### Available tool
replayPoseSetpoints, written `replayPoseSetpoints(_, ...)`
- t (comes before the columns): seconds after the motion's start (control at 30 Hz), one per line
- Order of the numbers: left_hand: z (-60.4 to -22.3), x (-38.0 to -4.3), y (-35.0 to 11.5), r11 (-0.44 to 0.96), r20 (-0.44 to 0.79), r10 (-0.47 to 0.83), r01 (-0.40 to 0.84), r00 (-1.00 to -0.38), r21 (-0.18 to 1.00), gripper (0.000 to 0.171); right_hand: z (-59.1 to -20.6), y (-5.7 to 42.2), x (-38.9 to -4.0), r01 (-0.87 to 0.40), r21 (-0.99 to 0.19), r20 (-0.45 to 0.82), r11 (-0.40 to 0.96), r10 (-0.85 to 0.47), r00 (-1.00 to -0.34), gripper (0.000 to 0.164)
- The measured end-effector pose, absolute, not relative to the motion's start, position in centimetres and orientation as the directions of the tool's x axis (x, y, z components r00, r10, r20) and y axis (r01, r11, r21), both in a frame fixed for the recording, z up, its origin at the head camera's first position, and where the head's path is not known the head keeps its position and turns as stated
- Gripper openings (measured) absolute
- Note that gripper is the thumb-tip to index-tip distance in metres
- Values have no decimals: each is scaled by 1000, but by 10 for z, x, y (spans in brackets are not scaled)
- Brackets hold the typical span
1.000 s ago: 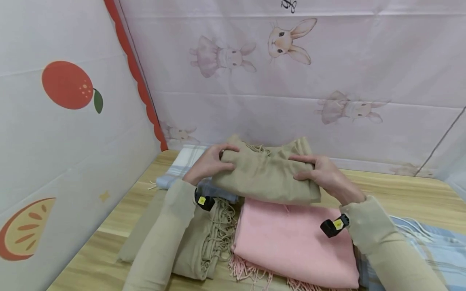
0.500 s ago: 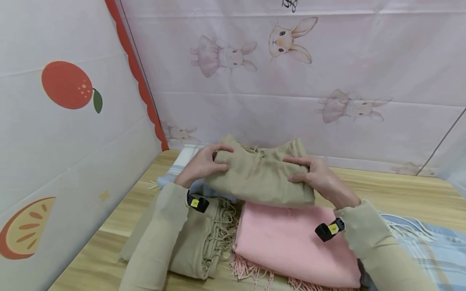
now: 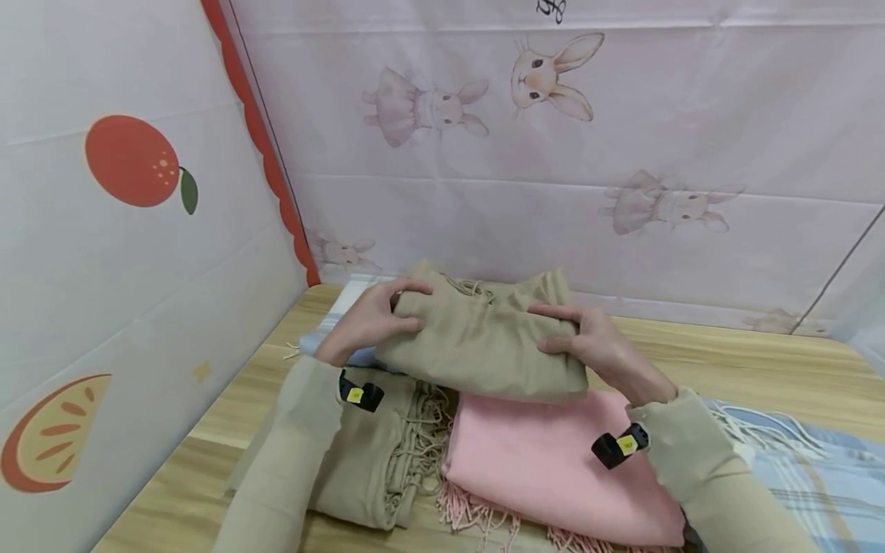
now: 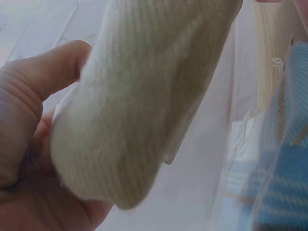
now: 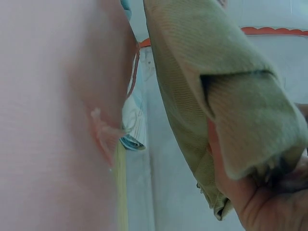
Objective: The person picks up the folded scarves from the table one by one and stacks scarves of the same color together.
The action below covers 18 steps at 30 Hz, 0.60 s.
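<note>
Both hands hold a folded beige scarf [image 3: 477,346] up above the back part of a folded pink scarf [image 3: 546,468]. My left hand [image 3: 369,319] grips its left end, thumb on the near face; in the left wrist view the thick folded end [image 4: 139,106] sits between thumb and fingers. At the right end my right hand [image 3: 594,346] pinches the fold, and the right wrist view shows fingers wrapped behind the cloth [image 5: 255,115]. Some fringe shows along the scarf's top edge. Left of the pink scarf lies another folded beige scarf [image 3: 369,461] with knotted fringe.
Behind my left hand lies a blue and white checked scarf [image 3: 349,296]. A blue plaid scarf [image 3: 823,476] with white fringe spreads at the right, partly under my sleeve. A printed cloth wall [image 3: 484,215] stands behind the wooden table [image 3: 698,353], and another white wall [image 3: 159,292] at the left.
Both hands have carried the held beige scarf a little left and slightly toward me. Their grip on it looks the same, and the scarves on the table stay in place.
</note>
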<state>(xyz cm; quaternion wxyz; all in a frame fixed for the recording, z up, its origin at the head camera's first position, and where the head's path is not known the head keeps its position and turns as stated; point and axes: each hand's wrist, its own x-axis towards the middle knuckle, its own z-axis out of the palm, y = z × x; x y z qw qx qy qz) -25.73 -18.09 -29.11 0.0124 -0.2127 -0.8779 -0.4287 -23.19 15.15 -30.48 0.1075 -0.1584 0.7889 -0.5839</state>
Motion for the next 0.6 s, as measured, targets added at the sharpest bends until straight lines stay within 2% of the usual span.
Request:
replayPoseSetpoints(0.3,-292,-250,-189,532,233,402,433,-886,728,44,-306,147,-226,-123,-964,11,237,-422,-906,59)
replayPoseSetpoints(0.6,-290,-241,-197,537,212,384,405,-898,740,46,-308,142,-221,-142,-965,29,220,-450,-893,57)
